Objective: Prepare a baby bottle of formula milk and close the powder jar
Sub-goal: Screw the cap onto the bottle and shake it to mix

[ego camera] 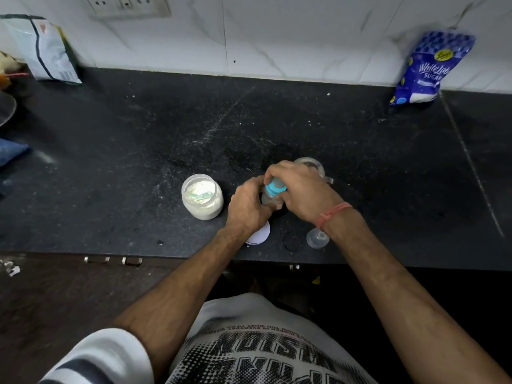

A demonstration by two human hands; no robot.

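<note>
A black stone bench [277, 120] is seen, with a blue bag [428, 67] at the back right marked "White Label SUGAR". The baby bottle [273, 194] is held near the front edge: its body is gripped by the left hand [249, 206], its blue collar [275, 187] by the curled right hand [299, 187]. The powder jar [202, 196] is left open just beside it, scoop [203, 195] inside, and the white lid [260, 234] is partly hidden under the left wrist.

Both hands [249, 206] [299, 189] grip the baby bottle [273, 194].
</note>
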